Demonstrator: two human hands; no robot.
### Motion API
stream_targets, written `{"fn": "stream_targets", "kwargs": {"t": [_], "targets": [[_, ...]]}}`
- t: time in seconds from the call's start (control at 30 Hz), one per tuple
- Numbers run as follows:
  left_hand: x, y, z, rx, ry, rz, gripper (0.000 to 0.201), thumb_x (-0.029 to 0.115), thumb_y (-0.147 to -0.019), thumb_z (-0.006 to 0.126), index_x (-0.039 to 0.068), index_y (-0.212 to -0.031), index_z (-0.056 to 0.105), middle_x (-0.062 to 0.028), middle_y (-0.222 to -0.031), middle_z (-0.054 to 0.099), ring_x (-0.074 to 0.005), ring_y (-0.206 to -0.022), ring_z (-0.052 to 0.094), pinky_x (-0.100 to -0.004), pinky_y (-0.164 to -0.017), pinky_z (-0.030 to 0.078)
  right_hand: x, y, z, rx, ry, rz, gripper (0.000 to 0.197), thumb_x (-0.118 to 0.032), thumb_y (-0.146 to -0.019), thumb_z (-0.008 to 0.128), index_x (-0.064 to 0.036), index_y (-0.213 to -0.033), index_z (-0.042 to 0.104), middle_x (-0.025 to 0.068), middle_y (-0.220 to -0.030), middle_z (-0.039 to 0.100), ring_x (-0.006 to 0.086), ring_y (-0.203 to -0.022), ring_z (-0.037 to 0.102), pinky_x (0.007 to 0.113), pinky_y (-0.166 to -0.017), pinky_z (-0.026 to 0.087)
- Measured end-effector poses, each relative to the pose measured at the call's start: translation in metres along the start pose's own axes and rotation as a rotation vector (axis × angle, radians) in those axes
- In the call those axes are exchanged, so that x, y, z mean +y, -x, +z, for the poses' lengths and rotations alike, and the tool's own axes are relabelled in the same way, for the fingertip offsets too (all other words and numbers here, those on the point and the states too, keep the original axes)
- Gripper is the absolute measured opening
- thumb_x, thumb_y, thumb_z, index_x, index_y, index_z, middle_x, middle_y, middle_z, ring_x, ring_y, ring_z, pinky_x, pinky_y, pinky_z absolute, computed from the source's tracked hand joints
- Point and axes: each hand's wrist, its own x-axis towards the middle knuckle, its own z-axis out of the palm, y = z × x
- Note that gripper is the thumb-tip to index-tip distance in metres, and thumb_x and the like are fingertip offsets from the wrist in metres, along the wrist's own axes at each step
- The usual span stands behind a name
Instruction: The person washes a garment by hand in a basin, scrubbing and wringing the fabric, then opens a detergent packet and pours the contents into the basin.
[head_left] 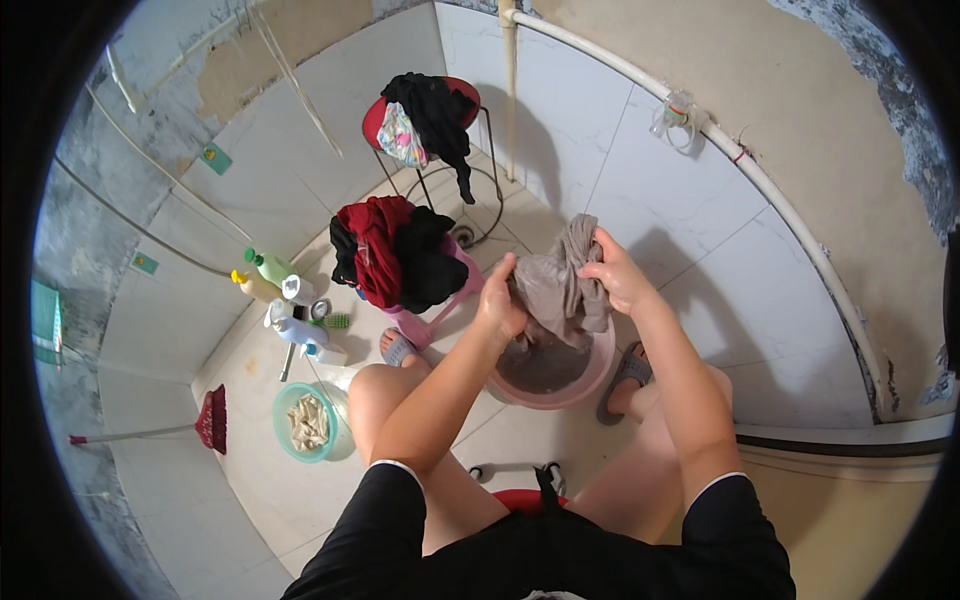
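Hanging over basin rim (602,366): greyish cloth (572,285)

On our pale tiled floor (320,505) we see a pink basin (555,402), a turquoise basin (279,425), several bottles (262,287) and a pink stool (410,328)

We see a bright, fairly even scene; shadows fall rightward on the white wall tiles (640,150), so we place the light toward the left. The greyish cloth (560,285) looks fairly sharp, while the black clothes (435,112) lose detail. The fisheye bows the pale pipe (605,57), and black surrounds our round view, bluish along its left rim.
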Motion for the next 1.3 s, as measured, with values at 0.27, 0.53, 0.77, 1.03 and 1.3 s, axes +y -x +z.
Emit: {"fn": "stream_targets", "kwargs": {"t": [0.27, 0.53, 0.77, 1.03, 1.3], "targets": [[-0.01, -0.01, -0.009, 0.083, -0.339, 0.054, 0.053, 0.051, -0.084, 0.056, 0.003, -0.107, 0.056, -0.011, -0.1, 0.061, -0.0268, -0.091, 0.06, -0.0421, -0.084, 0.05, 0.023, 0.053, 0.095, 0.041, 0.931, -0.763, 0.013, -0.014, -0.075, 0.067, -0.0048, -0.077, 0.058, 0.0095, -0.082, 0.057, 0.0295, -0.067, 0.061, 0.038, -0.057, 0.05], [-0.023, -0.035, -0.006, 0.104, 0.024, -0.005, 0.032, 0.029, -0.095, 0.035, 0.003, -0.089, 0.054, -0.0107, -0.08, 0.059, -0.0257, -0.073, 0.059, -0.0413, -0.07, 0.053, 0.043, 0.009, 0.059, 0.419, 0.967, -0.827, 0.03, -0.014, -0.082, 0.062, -0.007, -0.058, 0.047, 0.01, -0.061, 0.049, 0.0316, -0.053, 0.053, 0.043, -0.047, 0.04], [-0.019, -0.043, -0.031, 0.112, 0.053, 0.076, 0.033, 0.029, -0.093, 0.037, 0.001, -0.093, 0.053, -0.0142, -0.086, 0.062, -0.029, -0.077, 0.061, -0.0443, -0.073, 0.052, 0.051, 0.021, 0.073, 0.403, 0.741, -0.752, 0.032, -0.016, -0.089, 0.057, -0.0034, -0.062, 0.047, 0.0147, -0.064, 0.05, 0.0337, -0.056, 0.052, 0.041, -0.054, 0.042], [0.017, 0.0, 0.018, 0.167, 0.22, 0.157, 0.045, 0.029, -0.081, 0.051, -0.007, -0.109, 0.051, -0.0196, -0.112, 0.058, -0.0353, -0.105, 0.055, -0.0463, -0.098, 0.041, 0.037, 0.021, 0.047, -0.06, 0.225, 0.108, 0.044, -0.029, -0.077, 0.074, 0.0041, -0.104, 0.061, 0.0066, -0.099, 0.063, 0.0134, -0.088, 0.056, 0.03, -0.081, 0.044], [0.008, -0.02, -0.024, -0.026, -0.236, -0.12, 0.051, 0.017, -0.087, 0.057, 0.004, -0.13, 0.033, -0.0142, -0.132, 0.045, -0.0273, -0.121, 0.045, -0.0437, -0.101, 0.037, 0.023, -0.002, 0.001, 0.176, -0.353, 0.305, 0.011, -0.004, -0.077, 0.059, 0.0031, -0.085, 0.059, 0.0117, -0.078, 0.061, 0.0213, -0.068, 0.062, 0.034, -0.062, 0.053]]}}
